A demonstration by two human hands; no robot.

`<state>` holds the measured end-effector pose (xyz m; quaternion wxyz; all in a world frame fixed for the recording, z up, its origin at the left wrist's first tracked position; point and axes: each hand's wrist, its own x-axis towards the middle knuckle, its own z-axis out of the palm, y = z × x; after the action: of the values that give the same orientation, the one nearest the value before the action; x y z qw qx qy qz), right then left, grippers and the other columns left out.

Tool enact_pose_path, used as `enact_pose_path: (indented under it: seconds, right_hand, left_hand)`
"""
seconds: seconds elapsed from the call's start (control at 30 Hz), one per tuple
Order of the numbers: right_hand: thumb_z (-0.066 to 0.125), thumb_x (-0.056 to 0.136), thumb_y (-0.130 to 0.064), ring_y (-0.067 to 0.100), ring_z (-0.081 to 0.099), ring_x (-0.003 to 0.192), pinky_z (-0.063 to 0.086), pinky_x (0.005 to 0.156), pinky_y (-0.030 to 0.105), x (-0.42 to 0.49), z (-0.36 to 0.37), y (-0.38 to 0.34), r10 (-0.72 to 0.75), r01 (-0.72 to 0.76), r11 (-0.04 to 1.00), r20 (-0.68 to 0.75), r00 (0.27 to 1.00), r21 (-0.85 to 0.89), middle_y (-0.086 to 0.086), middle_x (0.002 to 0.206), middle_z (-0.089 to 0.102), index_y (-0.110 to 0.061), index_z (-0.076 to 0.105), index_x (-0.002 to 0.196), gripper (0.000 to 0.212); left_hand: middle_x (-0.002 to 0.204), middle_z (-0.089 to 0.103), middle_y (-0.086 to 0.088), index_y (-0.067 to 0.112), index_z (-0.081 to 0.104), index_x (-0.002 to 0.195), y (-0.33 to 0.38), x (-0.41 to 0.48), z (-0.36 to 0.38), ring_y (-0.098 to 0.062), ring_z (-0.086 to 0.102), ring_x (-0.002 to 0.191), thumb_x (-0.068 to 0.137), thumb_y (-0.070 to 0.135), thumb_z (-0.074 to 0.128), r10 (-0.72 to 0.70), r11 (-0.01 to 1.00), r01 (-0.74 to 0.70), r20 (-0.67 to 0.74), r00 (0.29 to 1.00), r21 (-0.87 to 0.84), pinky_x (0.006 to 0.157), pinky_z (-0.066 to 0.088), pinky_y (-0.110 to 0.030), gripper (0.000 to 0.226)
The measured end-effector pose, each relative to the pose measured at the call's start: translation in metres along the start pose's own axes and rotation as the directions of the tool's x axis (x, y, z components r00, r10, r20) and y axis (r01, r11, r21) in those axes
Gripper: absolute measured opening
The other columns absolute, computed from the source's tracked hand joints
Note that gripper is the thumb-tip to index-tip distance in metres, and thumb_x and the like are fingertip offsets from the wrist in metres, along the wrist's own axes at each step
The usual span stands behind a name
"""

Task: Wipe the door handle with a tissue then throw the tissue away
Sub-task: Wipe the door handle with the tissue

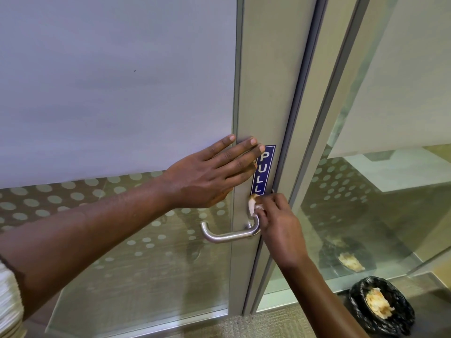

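- One door handle (229, 234), its long bar running sideways; the right hand (275, 223) sits at its pivot end, nearer than the left.
- Right hand pinches one tissue (252, 206) just above that end.
- Left hand (214, 172) lies flat and open, holding nothing, above the handle.
- One bin (382, 306) stands below, right of the handle.

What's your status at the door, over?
Left hand flat on door frame, bracing. Right hand pinching tissue against top of handle. Lined bin on floor lower right, path clear.
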<state>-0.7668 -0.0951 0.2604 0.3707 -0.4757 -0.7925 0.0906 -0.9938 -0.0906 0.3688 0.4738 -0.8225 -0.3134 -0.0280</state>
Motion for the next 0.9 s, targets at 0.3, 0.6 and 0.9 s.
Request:
enact_pose_path:
  seconds: [0.3,0.6,0.9]
  right_hand:
    - [0.070,0.090,-0.018,0.009,0.063,0.063,0.049,0.061,0.023,-0.007,0.026,0.000,0.535,-0.438,0.784,-0.120,0.837,0.440,-0.004,0.069,0.067,-0.022,0.063,0.077,0.015]
    - [0.065,0.081,0.008,0.033,0.076,0.084,0.063,0.064,0.029,-0.011,0.040,-0.005,0.563,-0.396,-0.463,0.608,0.560,0.793,0.029,0.102,0.073,0.013,0.067,0.103,0.023]
    - [0.060,0.089,-0.002,0.030,0.077,0.079,0.064,0.062,0.030,-0.016,0.052,-0.031,0.379,-0.051,-0.878,0.756,0.534,0.476,0.030,0.106,0.072,0.012,0.068,0.108,0.025]
  left_hand:
    - [0.172,0.015,-0.021,0.006,0.032,0.161,0.000,0.001,-0.002,-0.038,0.011,0.160,0.106,0.031,0.043,-0.019,1.000,0.019,-0.012,1.000,0.000,0.131,0.001,-0.051,0.062]
    - [0.172,0.013,-0.021,0.006,0.028,0.162,0.000,0.001,-0.002,-0.038,0.010,0.160,0.105,0.033,0.047,-0.021,1.000,0.021,-0.003,1.000,0.000,0.131,0.002,-0.052,0.067]
    - [0.172,0.011,-0.022,0.006,0.024,0.163,0.000,0.000,0.000,-0.038,0.009,0.160,0.106,0.034,0.044,-0.008,1.000,0.008,0.006,1.000,0.010,0.131,-0.001,-0.051,0.067]
